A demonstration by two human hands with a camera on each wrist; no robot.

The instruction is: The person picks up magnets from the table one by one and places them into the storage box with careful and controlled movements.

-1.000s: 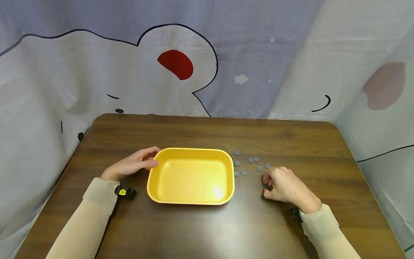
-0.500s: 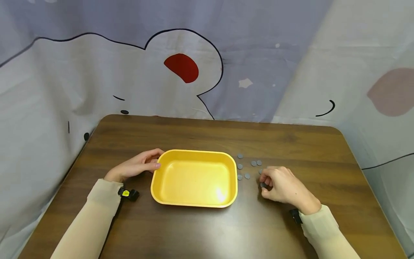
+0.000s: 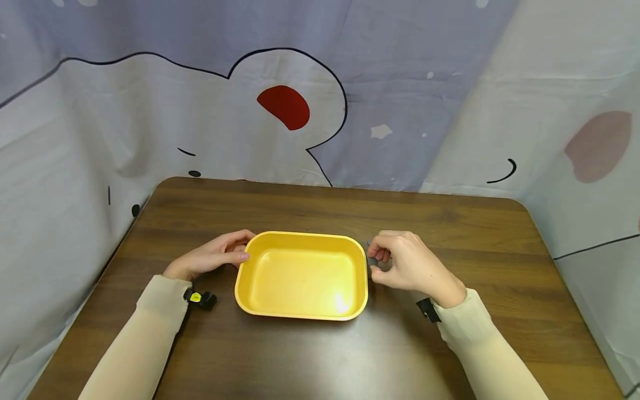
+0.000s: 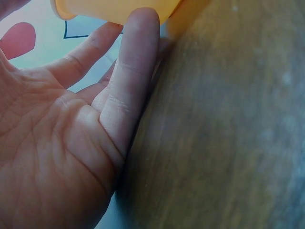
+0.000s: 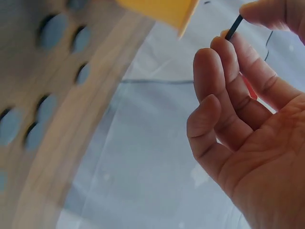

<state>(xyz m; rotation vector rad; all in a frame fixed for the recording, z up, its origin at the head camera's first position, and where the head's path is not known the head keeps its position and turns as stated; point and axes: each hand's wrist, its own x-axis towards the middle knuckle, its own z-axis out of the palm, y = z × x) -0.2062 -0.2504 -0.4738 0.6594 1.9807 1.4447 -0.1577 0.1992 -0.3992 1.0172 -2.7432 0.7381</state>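
On the table (image 3: 310, 355), your left hand (image 3: 212, 256) rests against the left end of the yellow tray (image 3: 301, 274), fingers relaxed and straight, touching its rim. Your right hand (image 3: 407, 261) hovers just beside the tray's right edge, thumb and fingertips pinching one grey disc (image 5: 233, 27) edge-on. More discs (image 5: 51, 31) lie on the wood beside the tray

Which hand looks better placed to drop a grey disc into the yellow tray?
Probably the right hand: it pinches a grey disc beside the yellow tray. The left hand only touches the tray's other end.
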